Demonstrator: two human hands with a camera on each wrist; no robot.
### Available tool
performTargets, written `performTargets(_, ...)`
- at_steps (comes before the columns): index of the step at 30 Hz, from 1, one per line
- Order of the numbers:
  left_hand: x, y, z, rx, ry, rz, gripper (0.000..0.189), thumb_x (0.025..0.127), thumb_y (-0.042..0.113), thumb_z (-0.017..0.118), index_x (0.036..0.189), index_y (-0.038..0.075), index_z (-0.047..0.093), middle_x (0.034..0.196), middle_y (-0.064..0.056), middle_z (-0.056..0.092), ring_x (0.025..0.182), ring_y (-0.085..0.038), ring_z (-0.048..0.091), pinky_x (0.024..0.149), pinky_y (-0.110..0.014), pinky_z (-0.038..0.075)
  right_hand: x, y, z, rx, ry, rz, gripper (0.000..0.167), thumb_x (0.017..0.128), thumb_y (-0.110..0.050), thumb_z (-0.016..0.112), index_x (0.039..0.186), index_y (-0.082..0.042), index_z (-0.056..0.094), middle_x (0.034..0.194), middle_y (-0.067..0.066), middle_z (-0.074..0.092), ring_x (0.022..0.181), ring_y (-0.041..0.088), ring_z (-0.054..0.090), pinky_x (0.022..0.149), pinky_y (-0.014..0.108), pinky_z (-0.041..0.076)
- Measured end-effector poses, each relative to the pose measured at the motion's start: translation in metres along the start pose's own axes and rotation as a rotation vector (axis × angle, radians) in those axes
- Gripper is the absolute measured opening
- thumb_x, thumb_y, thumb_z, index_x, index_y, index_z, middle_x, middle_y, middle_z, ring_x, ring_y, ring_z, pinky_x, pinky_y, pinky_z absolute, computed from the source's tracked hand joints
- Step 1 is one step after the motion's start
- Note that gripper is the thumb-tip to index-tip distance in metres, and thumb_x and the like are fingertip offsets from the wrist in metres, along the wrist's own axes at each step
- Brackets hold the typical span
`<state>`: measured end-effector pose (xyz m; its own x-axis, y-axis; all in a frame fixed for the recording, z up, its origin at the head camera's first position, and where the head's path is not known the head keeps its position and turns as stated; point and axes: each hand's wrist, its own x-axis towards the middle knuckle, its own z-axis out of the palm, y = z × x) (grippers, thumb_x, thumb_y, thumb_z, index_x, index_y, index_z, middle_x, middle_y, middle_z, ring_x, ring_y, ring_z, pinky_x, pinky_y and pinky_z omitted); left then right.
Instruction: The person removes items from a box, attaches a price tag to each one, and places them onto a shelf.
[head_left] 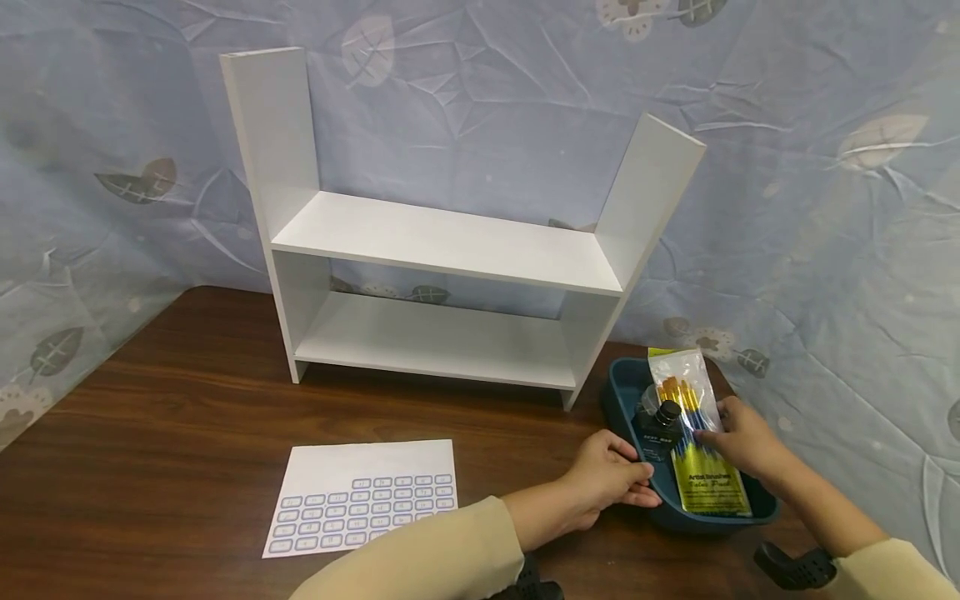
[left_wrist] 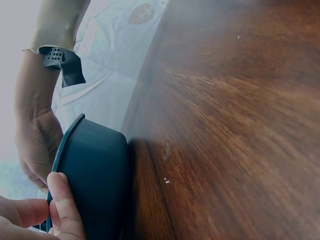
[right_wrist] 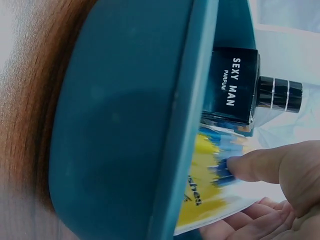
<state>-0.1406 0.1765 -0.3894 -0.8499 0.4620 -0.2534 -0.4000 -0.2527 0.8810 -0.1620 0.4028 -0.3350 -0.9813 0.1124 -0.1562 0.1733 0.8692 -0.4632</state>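
A dark teal plastic bin (head_left: 693, 523) stands on the table at the right. My left hand (head_left: 600, 479) pinches its near left rim between thumb and fingers, as the left wrist view shows on the bin's wall (left_wrist: 97, 165). My right hand (head_left: 746, 437) holds a clear and yellow pack of artist brushes (head_left: 711, 487) by its right edge, thumb on the front and fingers behind. The pack leans inside the bin, its top above the far rim. Beside it stands a black perfume bottle (right_wrist: 232, 85) with a dark cap; a clear rounded thing shows partly behind the bottle.
A white two-tier desk shelf (head_left: 442, 337) stands at the back middle, its right foot close to the bin. A white sheet with printed boxes (head_left: 367, 467) lies on the brown table (head_left: 150, 467), left of my left arm. Patterned cloth (head_left: 465, 100) hangs behind.
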Motion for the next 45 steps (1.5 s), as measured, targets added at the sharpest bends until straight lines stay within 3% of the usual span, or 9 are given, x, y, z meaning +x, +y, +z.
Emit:
performTargets(13, 0.000, -0.001, 0.000, 0.009, -0.007, 0.033, 0.024, 0.094, -0.009, 0.068, 0.100, 0.006, 0.050, 0.080, -0.011, 0.066, 0.078, -0.036, 0.079, 0.073, -0.039, 0.067, -0.010, -0.001, -0.012, 0.149, 0.096, -0.051, 0.048, 0.109, -0.012, 0.051, 0.137, 0.017, 0.027, 0.122, 0.048, 0.057, 0.085, 0.025, 0.075, 0.066, 0.037, 0.065)
performTargets(24, 0.000, 0.001, 0.003, 0.045, -0.002, 0.030, 0.026, 0.094, -0.009, 0.068, 0.099, 0.007, 0.050, 0.074, -0.009, 0.065, 0.084, -0.042, 0.079, 0.072, -0.037, 0.067, -0.024, -0.006, -0.026, 0.179, 0.339, -0.184, 0.050, 0.108, -0.014, 0.055, 0.137, 0.016, 0.028, 0.122, 0.050, 0.057, 0.073, -0.014, 0.060, 0.058, 0.022, 0.060)
performTargets(27, -0.001, 0.001, 0.003, 0.059, -0.004, 0.025, 0.025, 0.094, -0.008, 0.069, 0.100, 0.007, 0.050, 0.075, -0.009, 0.066, 0.083, -0.041, 0.079, 0.072, -0.036, 0.066, -0.028, -0.009, -0.030, 0.212, 0.377, -0.210, 0.047, 0.107, -0.014, 0.057, 0.135, 0.012, 0.030, 0.114, 0.040, 0.065, 0.074, -0.013, 0.063, 0.059, 0.023, 0.062)
performTargets(30, -0.001, 0.001, 0.001, 0.068, -0.009, 0.024, 0.024, 0.094, -0.007, 0.069, 0.100, 0.007, 0.051, 0.077, -0.009, 0.066, 0.083, -0.039, 0.080, 0.073, -0.036, 0.066, -0.032, -0.014, -0.035, 0.266, 0.396, -0.223, 0.040, 0.106, -0.014, 0.059, 0.131, 0.005, 0.034, 0.100, -0.001, 0.074, 0.075, -0.011, 0.066, 0.060, 0.021, 0.062)
performTargets(32, -0.001, 0.001, 0.000, 0.067, -0.013, 0.025, 0.023, 0.094, -0.007, 0.070, 0.100, 0.007, 0.052, 0.078, -0.009, 0.066, 0.082, -0.036, 0.080, 0.073, -0.035, 0.066, -0.034, -0.018, -0.037, 0.326, 0.390, -0.229, 0.033, 0.106, -0.014, 0.061, 0.127, -0.004, 0.038, 0.094, -0.026, 0.067, 0.076, -0.011, 0.068, 0.060, 0.020, 0.062)
performTargets(34, -0.001, 0.001, -0.002, 0.070, -0.016, 0.026, 0.023, 0.094, -0.007, 0.070, 0.100, 0.007, 0.052, 0.078, -0.009, 0.067, 0.081, -0.035, 0.080, 0.073, -0.034, 0.066, -0.037, -0.022, -0.038, 0.411, 0.366, -0.239, 0.028, 0.105, -0.011, 0.062, 0.122, -0.012, 0.040, 0.091, -0.038, 0.062, 0.077, -0.009, 0.070, 0.061, 0.019, 0.061)
performTargets(37, -0.002, 0.003, -0.004, 0.086, -0.022, 0.023, 0.022, 0.095, -0.006, 0.069, 0.101, 0.007, 0.053, 0.079, -0.011, 0.069, 0.082, -0.035, 0.080, 0.073, -0.034, 0.066, -0.042, -0.028, -0.036, 0.557, 0.302, -0.253, 0.030, 0.103, -0.007, 0.064, 0.118, -0.020, 0.042, 0.093, -0.033, 0.070, 0.078, -0.006, 0.073, 0.062, 0.018, 0.061)
performTargets(42, -0.005, 0.008, -0.011, 0.136, -0.058, 0.022, 0.015, 0.098, -0.004, 0.066, 0.104, 0.004, 0.056, 0.081, -0.013, 0.068, 0.083, -0.036, 0.080, 0.073, -0.035, 0.067, -0.048, -0.036, -0.028, 0.808, 0.173, -0.242, 0.030, 0.102, -0.003, 0.065, 0.119, -0.014, 0.043, 0.095, -0.020, 0.078, 0.081, 0.002, 0.077, 0.064, 0.023, 0.063)
performTargets(45, -0.008, 0.014, -0.019, 0.167, -0.099, 0.031, 0.010, 0.100, -0.002, 0.064, 0.106, 0.003, 0.057, 0.079, -0.011, 0.065, 0.083, -0.037, 0.080, 0.072, -0.035, 0.067, -0.051, -0.040, -0.022, 0.867, 0.115, -0.207, 0.029, 0.102, -0.002, 0.063, 0.121, -0.012, 0.043, 0.097, -0.018, 0.079, 0.085, 0.003, 0.077, 0.066, 0.024, 0.064)
